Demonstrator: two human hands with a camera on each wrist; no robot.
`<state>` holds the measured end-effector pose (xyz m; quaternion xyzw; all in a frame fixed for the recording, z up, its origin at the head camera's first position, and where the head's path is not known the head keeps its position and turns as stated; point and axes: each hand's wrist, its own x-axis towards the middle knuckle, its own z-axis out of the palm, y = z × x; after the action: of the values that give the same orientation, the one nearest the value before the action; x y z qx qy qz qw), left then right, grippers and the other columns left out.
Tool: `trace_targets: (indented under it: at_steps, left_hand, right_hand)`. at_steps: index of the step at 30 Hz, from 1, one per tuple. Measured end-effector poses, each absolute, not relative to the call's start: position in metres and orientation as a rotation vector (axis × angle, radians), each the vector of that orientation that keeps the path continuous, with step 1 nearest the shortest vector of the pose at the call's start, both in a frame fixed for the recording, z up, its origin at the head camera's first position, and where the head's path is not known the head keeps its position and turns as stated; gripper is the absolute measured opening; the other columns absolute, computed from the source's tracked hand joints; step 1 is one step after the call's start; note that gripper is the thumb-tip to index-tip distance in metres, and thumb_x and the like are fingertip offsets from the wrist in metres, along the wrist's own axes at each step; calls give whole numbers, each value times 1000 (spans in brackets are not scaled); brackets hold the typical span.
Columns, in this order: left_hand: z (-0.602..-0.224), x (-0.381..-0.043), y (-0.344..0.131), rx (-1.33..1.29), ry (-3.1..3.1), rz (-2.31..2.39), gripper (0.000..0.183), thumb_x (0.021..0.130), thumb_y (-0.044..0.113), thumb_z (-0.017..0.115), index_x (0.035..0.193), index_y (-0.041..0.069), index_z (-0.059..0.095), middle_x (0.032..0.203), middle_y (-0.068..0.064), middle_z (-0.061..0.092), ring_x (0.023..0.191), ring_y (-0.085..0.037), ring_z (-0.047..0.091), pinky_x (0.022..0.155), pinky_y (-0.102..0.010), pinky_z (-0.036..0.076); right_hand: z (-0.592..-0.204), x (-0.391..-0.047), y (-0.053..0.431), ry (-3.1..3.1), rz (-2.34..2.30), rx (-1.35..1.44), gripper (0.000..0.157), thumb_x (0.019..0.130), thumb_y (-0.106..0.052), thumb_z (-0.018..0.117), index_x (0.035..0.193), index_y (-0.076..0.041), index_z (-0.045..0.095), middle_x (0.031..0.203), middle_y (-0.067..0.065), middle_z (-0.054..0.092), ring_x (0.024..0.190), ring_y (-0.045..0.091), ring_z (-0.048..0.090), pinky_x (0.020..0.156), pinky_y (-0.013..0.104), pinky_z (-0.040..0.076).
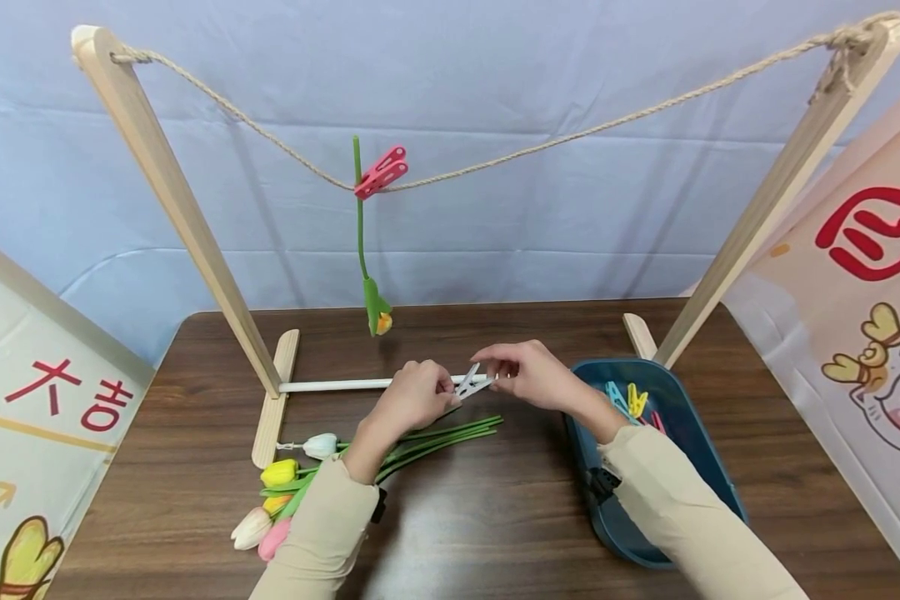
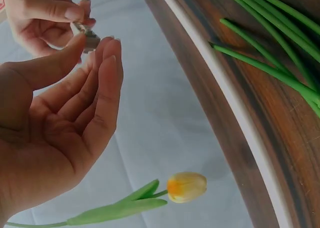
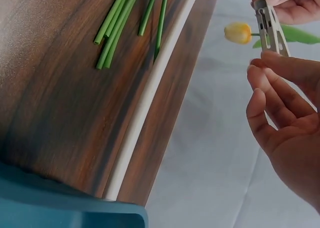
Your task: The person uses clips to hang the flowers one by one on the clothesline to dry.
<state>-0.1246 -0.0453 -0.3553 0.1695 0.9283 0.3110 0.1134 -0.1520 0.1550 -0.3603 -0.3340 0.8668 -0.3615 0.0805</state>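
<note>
With a pinching grip each, the left hand (image 1: 418, 395) and the right hand (image 1: 534, 375) hold opposite ends of a pale clothespin (image 1: 468, 387) above the tabletop (image 1: 510, 517), near tulips (image 1: 279, 473) lying there.

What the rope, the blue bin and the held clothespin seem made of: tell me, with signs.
Rope: likely natural fibre such as jute, matte; tan, twisted strands.
Blue bin: probably plastic, smooth with slight sheen; rounded corners, even colour.
Clothespin: probably plastic, satin-looking; pale, with moulded-looking slots, though its grey tone in the wrist views leaves metal possible.
</note>
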Motion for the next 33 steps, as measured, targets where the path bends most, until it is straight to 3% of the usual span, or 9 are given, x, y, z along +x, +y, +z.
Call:
trace_targets:
  at_steps: [7, 16, 20, 27, 33]
  left_hand:
    - [-357, -124, -48, 521, 2787, 955, 5, 83, 10, 66, 83, 6, 69, 71, 0, 65, 62, -13, 56, 61, -30, 45]
    - [-358, -123, -55, 430, 2847, 961, 8, 84, 8, 65, 88, 4, 70, 77, -5, 66, 58, -11, 55, 60, -30, 46]
    - [-364, -121, -62, 303, 2857, 859, 4, 81, 8, 67, 79, 5, 67, 74, -5, 64, 57, -15, 55, 58, -32, 46]
    - [-391, -114, -68, 101, 2923, 638, 19, 74, 7, 69, 60, 9, 57, 65, -7, 59, 60, -26, 58, 53, -37, 45]
    - [-407, -107, -71, -16, 2945, 584, 13, 75, -1, 60, 64, 4, 57, 74, -19, 61, 66, -38, 60, 52, -44, 46]
  right_hand:
    - [-356, -150, 156, 2589, -1060, -859, 32, 81, -1, 66, 112, 5, 60, 79, -1, 61, 69, 11, 54, 61, 27, 45]
    - [-353, -152, 165, 2646, -1113, -781, 33, 79, -11, 71, 108, 3, 63, 87, 6, 62, 73, 14, 54, 64, 30, 45]
    - [-350, -153, 172, 2671, -1104, -744, 32, 80, -10, 70, 108, 4, 63, 88, 8, 63, 75, 15, 56, 66, 31, 46]
    - [-349, -154, 184, 2680, -1086, -716, 31, 80, -10, 70, 106, 6, 63, 84, 5, 62, 74, 15, 57, 65, 30, 46]
    - [-347, -153, 191, 2701, -1066, -691, 30, 80, -9, 69, 105, 6, 63, 83, 4, 62, 72, 15, 56, 64, 30, 46]
